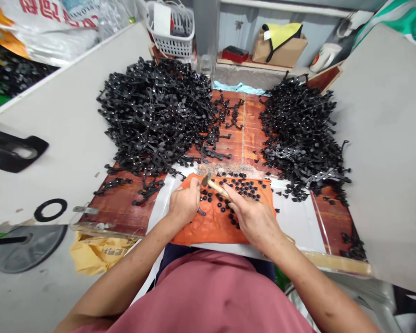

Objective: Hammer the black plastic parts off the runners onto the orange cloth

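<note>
though in the right fingers (pixel 234 196), the hammer (pixel 215 186) near the left fingers (pixel 195 186)

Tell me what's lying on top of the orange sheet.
Small round black pieces lie scattered across the orange sheet, and the right hand holds a hammer over it. Whatever lies beneath that hand or the left hand is covered and can't be seen.

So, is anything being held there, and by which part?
The right hand grips a hammer by its handle. Whether the left hand holds anything can't be told.
</note>
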Motion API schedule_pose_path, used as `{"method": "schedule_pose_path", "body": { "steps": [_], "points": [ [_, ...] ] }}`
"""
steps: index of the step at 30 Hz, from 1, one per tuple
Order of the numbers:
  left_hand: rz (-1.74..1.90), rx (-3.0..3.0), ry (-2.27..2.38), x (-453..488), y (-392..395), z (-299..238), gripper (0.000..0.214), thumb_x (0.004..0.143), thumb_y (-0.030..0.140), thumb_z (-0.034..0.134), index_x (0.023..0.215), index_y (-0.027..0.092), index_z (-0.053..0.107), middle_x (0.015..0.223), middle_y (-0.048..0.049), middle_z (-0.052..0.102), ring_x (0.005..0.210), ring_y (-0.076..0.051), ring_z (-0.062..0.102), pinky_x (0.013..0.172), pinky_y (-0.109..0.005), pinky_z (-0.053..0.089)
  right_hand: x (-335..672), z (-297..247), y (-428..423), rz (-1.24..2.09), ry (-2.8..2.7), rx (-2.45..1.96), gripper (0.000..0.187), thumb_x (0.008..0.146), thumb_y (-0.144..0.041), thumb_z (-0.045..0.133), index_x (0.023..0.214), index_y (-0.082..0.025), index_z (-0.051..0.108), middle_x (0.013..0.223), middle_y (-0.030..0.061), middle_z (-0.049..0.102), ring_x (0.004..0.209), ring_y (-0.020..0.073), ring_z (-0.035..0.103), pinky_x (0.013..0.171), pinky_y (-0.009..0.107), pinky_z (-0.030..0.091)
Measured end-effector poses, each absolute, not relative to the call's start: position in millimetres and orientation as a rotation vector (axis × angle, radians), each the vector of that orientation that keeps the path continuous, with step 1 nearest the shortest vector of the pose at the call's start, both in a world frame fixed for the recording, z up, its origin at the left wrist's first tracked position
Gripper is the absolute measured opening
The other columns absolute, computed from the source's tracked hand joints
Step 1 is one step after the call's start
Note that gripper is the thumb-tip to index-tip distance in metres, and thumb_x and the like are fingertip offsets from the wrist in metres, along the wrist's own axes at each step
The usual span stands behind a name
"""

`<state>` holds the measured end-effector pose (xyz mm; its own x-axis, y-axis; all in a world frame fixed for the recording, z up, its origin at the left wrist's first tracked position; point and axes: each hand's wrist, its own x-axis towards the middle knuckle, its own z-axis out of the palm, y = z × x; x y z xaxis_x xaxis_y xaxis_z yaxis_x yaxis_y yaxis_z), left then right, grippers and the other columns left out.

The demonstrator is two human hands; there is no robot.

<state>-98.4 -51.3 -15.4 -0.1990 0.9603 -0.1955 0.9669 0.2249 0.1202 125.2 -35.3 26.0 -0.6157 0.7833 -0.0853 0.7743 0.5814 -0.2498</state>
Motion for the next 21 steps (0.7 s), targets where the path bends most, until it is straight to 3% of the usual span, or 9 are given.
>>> {"method": "schedule_pose_path", "body": {
  "steps": [8, 16, 21],
  "points": [
    [-0.03, 1.859, 2.256, -100.9, -48.9, -10.4, 0.033, 0.107, 0.031, 0.025, 0.115, 0.022, 0.055, 0.069, -0.0019, 0.068, 0.071, -0.024, 0.069, 0.072, -0.032, 0.042, 125.0, 20.7, -37.2, 0.475, -2.763, -1.408, 0.057, 0.105, -0.026, 0.047, 0.161, -0.03, 0.04, 0.089, 0.0051, 0.079, 0.075, 0.0216, 0.074, 0.07, 0.029, 0.055],
    [0.361, 1.735, 2.143, -118.5, -56.6, -12.8, 0.031, 0.106, 0.036, 0.028, 0.108, 0.025, 0.057, 0.082, -0.0016, 0.071, 0.077, -0.021, 0.069, 0.067, -0.03, 0.038, 159.1, 31.5, -48.4, 0.636, -2.424, -1.438, 0.058, 0.105, -0.026, 0.044, 0.162, -0.032, 0.038, 0.103, 0.0043, 0.081, 0.082, 0.0222, 0.078, 0.074, 0.031, 0.061],
    [0.362, 1.732, 2.14, -114.6, -59.0, -14.1, 0.031, 0.106, 0.037, 0.028, 0.105, 0.025, 0.057, 0.076, -0.0005, 0.067, 0.072, -0.021, 0.065, 0.066, -0.03, 0.036, 172.0, 17.9, -63.1, 0.761, -2.408, -1.448, 0.059, 0.107, -0.023, 0.043, 0.163, -0.038, 0.033, 0.129, 0.0026, 0.075, 0.099, 0.0214, 0.079, 0.08, 0.03, 0.062]
  ]
}}
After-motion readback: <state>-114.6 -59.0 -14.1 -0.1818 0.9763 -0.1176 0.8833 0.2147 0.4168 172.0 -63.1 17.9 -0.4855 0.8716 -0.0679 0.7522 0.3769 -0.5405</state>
